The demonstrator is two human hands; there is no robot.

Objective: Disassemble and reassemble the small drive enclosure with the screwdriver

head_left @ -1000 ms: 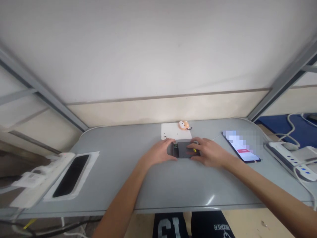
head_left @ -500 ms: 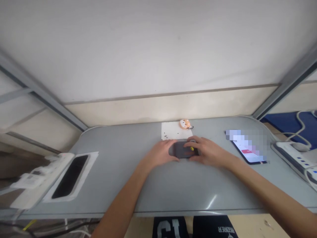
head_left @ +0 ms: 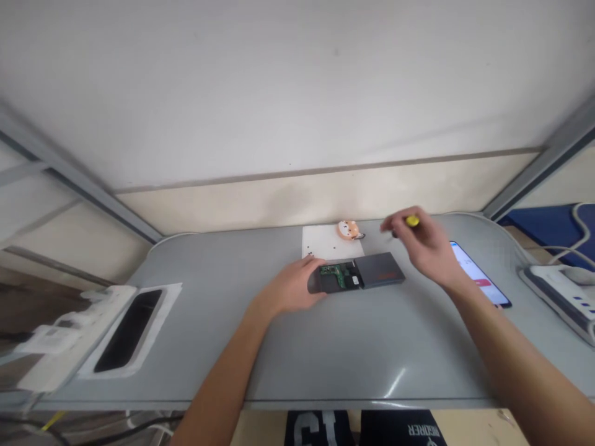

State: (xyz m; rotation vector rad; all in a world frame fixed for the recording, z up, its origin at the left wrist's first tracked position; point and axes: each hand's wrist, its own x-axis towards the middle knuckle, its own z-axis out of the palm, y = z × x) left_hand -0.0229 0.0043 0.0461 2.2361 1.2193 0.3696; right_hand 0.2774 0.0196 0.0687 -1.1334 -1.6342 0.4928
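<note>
A dark device (head_left: 329,284) lies on the grey table with a green circuit board (head_left: 341,273) exposed in it. My left hand (head_left: 294,285) grips its left end between thumb and fingers. Against its right side lies a flat dark cover (head_left: 382,271). Raised to the right of the cover, my right hand (head_left: 421,243) is closed around a small tool with a yellow end (head_left: 411,220); its dark tip is blurred. Behind the device, a white sheet (head_left: 320,238) bears several tiny dark screws (head_left: 310,253) and an orange-and-white animal-face item (head_left: 348,230).
A lit phone (head_left: 481,279) lies right of my right hand, with a power strip (head_left: 560,297) and cables beyond it. At the left, a dark phone-like slab (head_left: 129,330) rests on white paper beside a white power strip (head_left: 77,337). A wall closes off the back.
The dark cover has come off the device and lies at its right, baring the circuit board. My right hand has let go and risen to the right with the yellow-ended tool.
</note>
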